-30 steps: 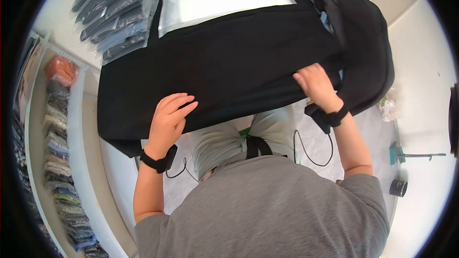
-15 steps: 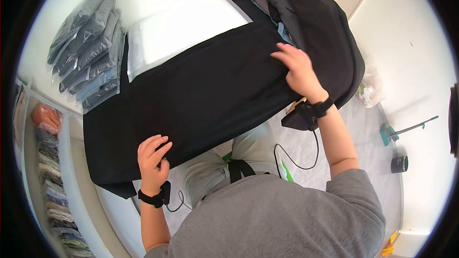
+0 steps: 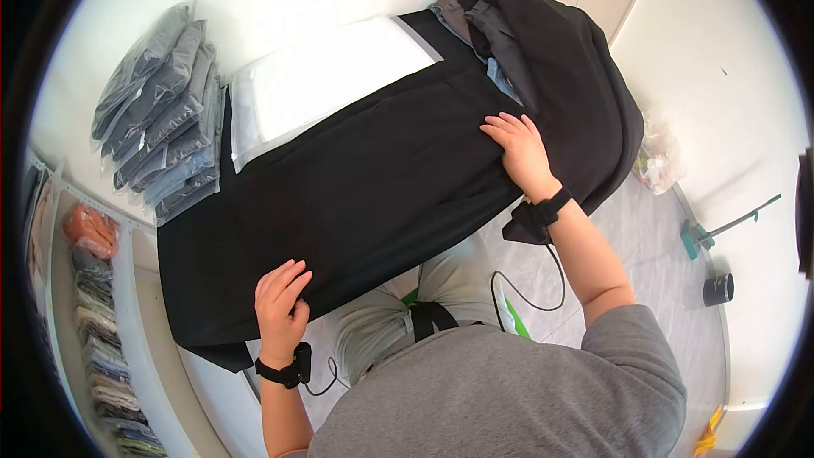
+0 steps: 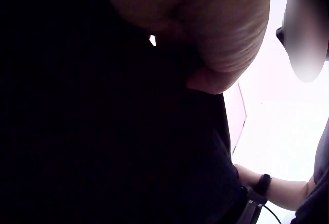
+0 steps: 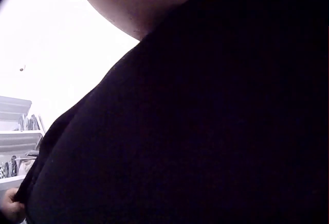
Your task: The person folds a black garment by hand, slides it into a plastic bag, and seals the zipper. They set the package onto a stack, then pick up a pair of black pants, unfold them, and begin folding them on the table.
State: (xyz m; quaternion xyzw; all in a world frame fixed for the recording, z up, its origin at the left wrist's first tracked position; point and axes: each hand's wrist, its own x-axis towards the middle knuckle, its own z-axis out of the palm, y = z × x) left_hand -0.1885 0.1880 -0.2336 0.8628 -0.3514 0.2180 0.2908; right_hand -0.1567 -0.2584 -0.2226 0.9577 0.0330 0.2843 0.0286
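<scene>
A black cloth (image 3: 356, 195) covers the table and hangs over its front edge. My left hand (image 3: 280, 309) rests on the cloth near the front left, its fingers extended and the thumb apart. Farther right, my right hand (image 3: 523, 155) lies with extended fingers on the cloth, beside a heaped black fold (image 3: 577, 85). Dark cloth fills much of both wrist views, with part of the left hand (image 4: 205, 33) above it in the left one. Nothing shows in either hand.
White plastic bags (image 3: 331, 76) lie flat at the table's back. A stack of clear-bagged dark garments (image 3: 165, 119) stands at the left end. Clothes (image 3: 496, 34) poke out beside the black fold. Shelves (image 3: 102, 322) of bagged garments flank the left; a black bin (image 3: 718, 289) stands right.
The head view has swung, so the table appears more slanted. My right hand lifted its fingers, then laid them flatter on the cloth. The left hand stays near the front left edge.
</scene>
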